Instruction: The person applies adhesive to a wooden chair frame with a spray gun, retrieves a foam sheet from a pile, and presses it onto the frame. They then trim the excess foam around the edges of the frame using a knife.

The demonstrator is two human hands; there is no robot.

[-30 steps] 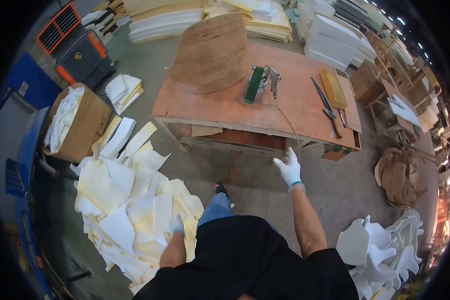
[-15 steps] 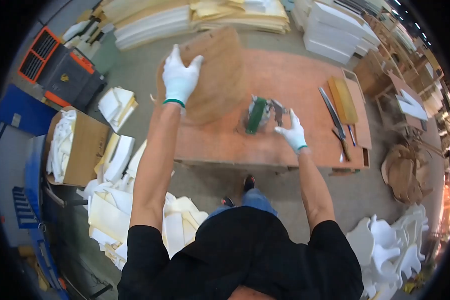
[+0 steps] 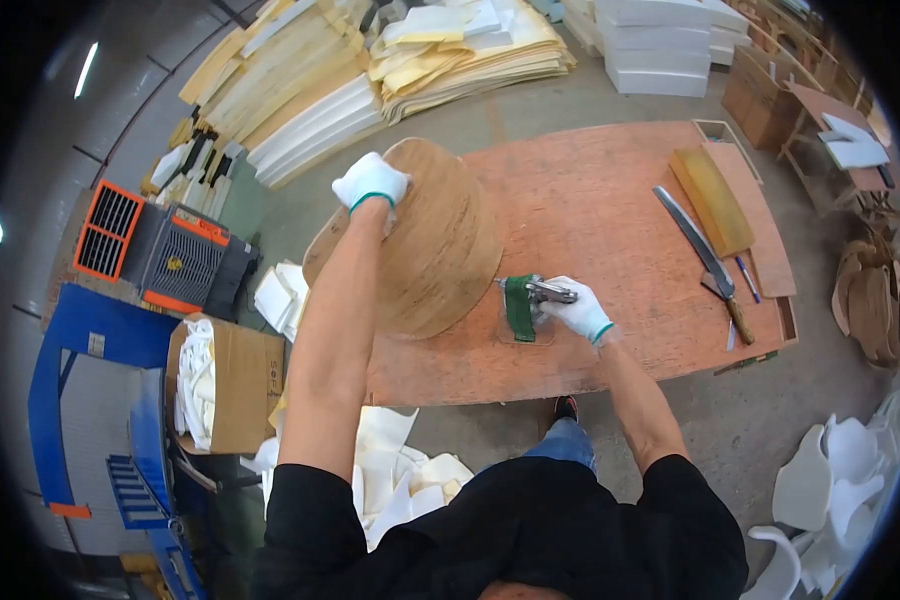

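Observation:
A curved wooden panel (image 3: 440, 240) is at the left end of the work table, partly past its edge. My left hand (image 3: 372, 182), in a white glove with a green cuff, is closed on the panel's upper left part; its fingertips are hidden. My right hand (image 3: 578, 311), gloved alike, is closed around the grey metal handle of what looks like a spray gun (image 3: 519, 308), its body covered in green. The gun is over a small plate on the table.
The reddish table (image 3: 590, 210) carries a long-bladed knife (image 3: 695, 235), a yellow foam block (image 3: 712, 203) and a blue pen (image 3: 748, 280) at right. Foam sheets (image 3: 475, 75) are stacked behind. A cardboard box (image 3: 248, 385) and foam scraps (image 3: 395, 470) stand at left.
My right hand has moved from beside the spray gun to a grip on its handle. My left hand has gone from spread fingers to closed on the panel. The view has shifted.

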